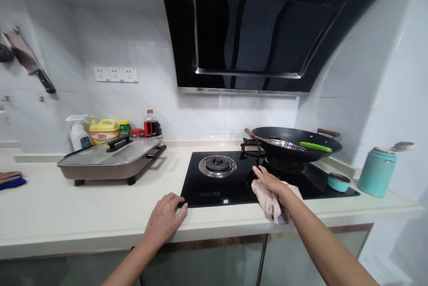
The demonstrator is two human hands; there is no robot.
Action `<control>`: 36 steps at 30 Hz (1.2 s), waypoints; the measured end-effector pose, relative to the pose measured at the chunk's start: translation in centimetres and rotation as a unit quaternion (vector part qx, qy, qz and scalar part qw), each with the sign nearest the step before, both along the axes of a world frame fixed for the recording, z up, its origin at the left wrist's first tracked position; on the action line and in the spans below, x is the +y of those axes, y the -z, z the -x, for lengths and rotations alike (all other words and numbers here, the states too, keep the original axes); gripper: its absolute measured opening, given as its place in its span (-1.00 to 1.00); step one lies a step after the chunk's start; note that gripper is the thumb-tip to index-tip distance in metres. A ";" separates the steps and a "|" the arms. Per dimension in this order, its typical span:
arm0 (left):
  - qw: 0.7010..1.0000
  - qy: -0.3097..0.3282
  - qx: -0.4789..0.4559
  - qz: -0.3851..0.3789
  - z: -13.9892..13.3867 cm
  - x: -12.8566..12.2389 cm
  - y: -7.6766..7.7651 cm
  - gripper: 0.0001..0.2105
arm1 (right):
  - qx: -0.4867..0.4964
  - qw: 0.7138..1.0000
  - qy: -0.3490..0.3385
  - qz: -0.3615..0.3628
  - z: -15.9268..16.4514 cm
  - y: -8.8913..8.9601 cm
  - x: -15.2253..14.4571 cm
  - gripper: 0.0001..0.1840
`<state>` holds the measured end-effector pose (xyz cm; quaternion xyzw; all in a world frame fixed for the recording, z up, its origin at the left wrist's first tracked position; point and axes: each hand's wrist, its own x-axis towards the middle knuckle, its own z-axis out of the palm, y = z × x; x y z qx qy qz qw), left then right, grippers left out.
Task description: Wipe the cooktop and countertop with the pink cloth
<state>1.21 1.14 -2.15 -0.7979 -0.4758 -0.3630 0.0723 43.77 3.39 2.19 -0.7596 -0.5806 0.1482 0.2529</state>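
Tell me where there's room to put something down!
Bare counter lies between the lidded pan and the stove, and in front of the pan. Crowded: the stove's right side, with wok, cloth and right hand; behind the pan, bottles stand.

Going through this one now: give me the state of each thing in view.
Cloth: crumpled, under the right hand, over the stove's front edge
Left hand: at the stove's front left corner
Left burner: bare
Wok: uncovered, green handle in it
Rectangular pan: lid on
Teal cup: open side up
Teal jar: upright
Dark bottle: capped, upright
Knife: hanging
Sockets: nothing plugged in
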 end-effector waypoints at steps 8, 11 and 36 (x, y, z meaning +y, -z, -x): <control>1.000 -0.005 0.012 0.015 -0.2 -0.2 -0.5 -0.77 | -0.051 0.999 -0.001 0.009 1.0 0.3 1.5 -0.10; 0.999 -0.013 0.026 0.018 -0.3 -0.4 -0.6 -0.77 | -0.087 0.996 -0.025 -0.003 0.9 0.3 0.2 -0.21; 0.999 -0.021 0.019 0.027 -0.4 -0.5 -0.4 -0.78 | -0.143 0.914 -0.354 -0.138 22.1 -0.5 -0.6 -0.54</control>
